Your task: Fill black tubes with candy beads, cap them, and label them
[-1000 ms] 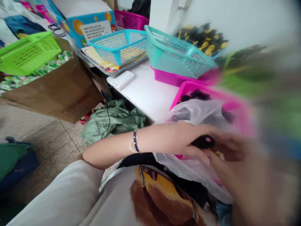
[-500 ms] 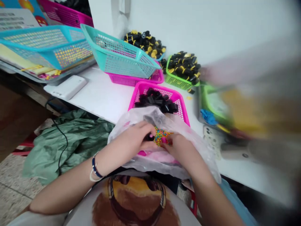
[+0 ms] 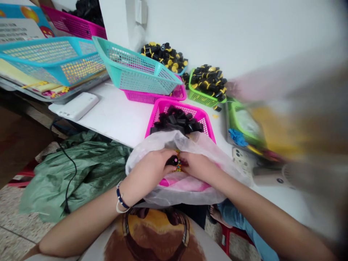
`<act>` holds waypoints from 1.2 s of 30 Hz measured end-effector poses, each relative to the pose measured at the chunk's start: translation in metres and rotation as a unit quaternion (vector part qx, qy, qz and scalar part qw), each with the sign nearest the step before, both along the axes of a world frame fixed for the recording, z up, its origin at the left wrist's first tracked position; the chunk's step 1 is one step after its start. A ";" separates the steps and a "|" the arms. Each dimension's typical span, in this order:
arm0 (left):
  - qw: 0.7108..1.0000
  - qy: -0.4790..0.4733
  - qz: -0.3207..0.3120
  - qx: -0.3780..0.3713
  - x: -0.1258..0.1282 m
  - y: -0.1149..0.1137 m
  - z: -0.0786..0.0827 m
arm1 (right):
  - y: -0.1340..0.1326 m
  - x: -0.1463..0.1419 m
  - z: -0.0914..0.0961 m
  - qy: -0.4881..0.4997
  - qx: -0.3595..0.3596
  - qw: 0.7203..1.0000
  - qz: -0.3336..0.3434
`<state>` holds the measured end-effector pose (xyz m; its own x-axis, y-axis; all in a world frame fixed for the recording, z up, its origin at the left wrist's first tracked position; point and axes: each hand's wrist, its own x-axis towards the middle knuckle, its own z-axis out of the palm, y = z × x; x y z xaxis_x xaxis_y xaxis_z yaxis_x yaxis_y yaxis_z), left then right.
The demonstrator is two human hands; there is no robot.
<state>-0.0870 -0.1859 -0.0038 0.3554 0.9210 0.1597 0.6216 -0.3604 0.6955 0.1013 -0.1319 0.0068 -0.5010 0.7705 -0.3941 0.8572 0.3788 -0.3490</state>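
The left hand (image 3: 146,174) closes around a small black cylindrical cap (image 3: 172,160), while the right hand (image 3: 197,166) curls against a cluster of tiny multicoloured beads (image 3: 178,166), its hold unclear. Both sit over a clear plastic bag (image 3: 174,139); just beyond, a magenta mesh basket (image 3: 163,105) holds black caps (image 3: 176,121).

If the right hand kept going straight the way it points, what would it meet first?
The right hand would most likely meet the small multicoloured beads first, though depth is unclear.
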 end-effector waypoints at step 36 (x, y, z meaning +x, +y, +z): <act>0.999 0.008 0.016 -0.036 -0.006 0.001 0.012 | -0.001 0.013 0.040 0.305 -0.116 0.944 -0.044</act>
<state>-0.0927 -0.1851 0.0086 0.3269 0.9409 0.0882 0.6427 -0.2898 0.7092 0.1144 -0.1326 0.0472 -0.6274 0.7479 -0.2169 0.4949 0.1679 -0.8526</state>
